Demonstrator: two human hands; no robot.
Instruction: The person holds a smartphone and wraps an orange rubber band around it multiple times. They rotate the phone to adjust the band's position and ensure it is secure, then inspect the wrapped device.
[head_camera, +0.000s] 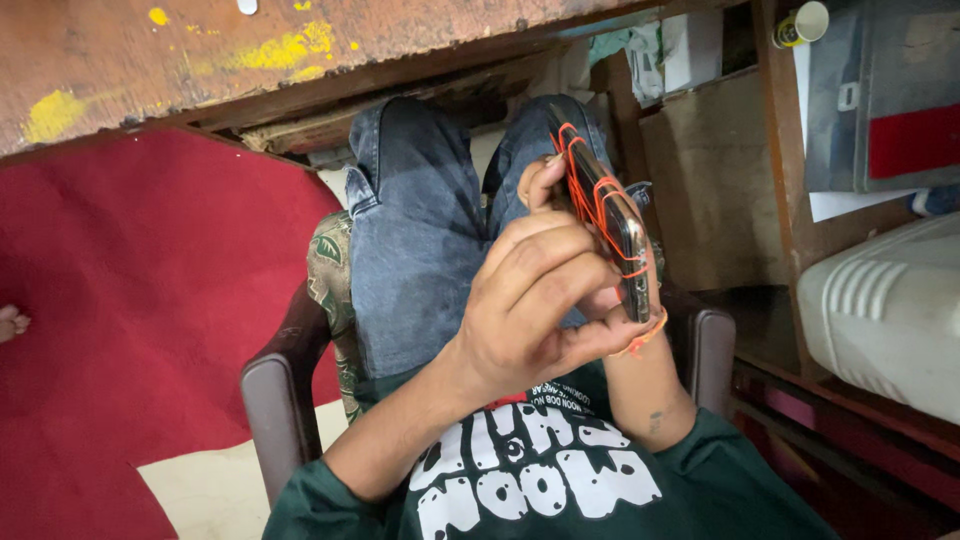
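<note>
left hand (535, 300) and right hand (600, 300) grasp flat glossy phone (612, 225) wrapped in thin orange rubber bands (590, 190).

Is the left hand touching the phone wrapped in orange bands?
Touching: the head view shows the left hand with fingers curled against the phone.

Red carpet (150, 300), worn wooden table (200, 50), brown chair (275, 400), white plastic case (890, 310)

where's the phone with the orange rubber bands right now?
In the head view, right of centre: the dark slim phone wrapped in orange rubber bands is held edge-on between the left hand and the mostly hidden right hand, above the blue-jeaned lap.
</note>
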